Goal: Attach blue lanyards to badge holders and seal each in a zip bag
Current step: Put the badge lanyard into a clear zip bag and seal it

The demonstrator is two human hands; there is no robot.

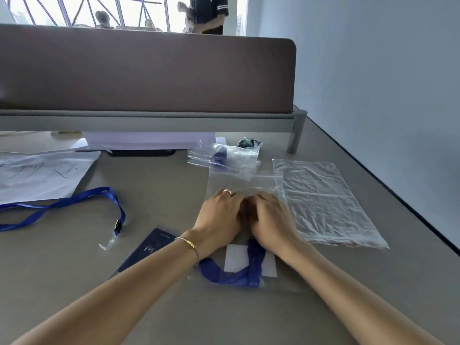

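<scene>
You have soft, even daylight from the overexposed window [129, 11] at the table's far edge, faint shadows, mild glare on plastic, slight overall blur, and wide-angle bending at the edges.

Head view, angled down, close over table [154, 185]

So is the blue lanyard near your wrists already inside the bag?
Inside, apparently: the blue lanyard lies bunched with a white card under clear film of the zip bag. Whether the bag is sealed cannot be told.

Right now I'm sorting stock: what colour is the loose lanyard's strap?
Blue, with a black clip; the lanyard shows in the head view, the only one.
</scene>
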